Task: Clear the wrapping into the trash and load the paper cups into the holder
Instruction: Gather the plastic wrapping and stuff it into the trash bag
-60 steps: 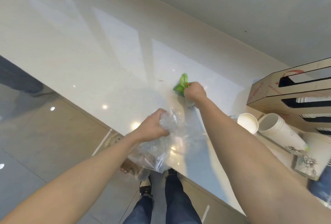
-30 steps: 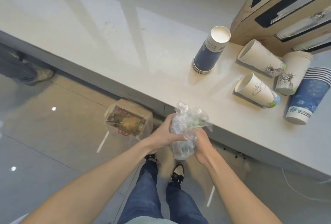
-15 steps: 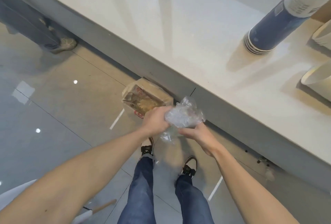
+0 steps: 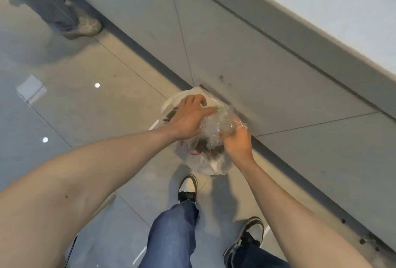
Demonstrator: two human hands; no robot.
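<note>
Both hands' fingers (image 4: 205, 113) clutching crumpled clear wrapping (image 4: 220, 124), above white trash bag (image 4: 205, 163)

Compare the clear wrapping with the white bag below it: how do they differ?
The wrapping is see-through and crumpled into a ball; the bag is white, opaque and open at the top. The wrapping is held off the floor between the left hand and right hand; the bag sits on the floor by the counter base. Both are thin plastic.
</note>
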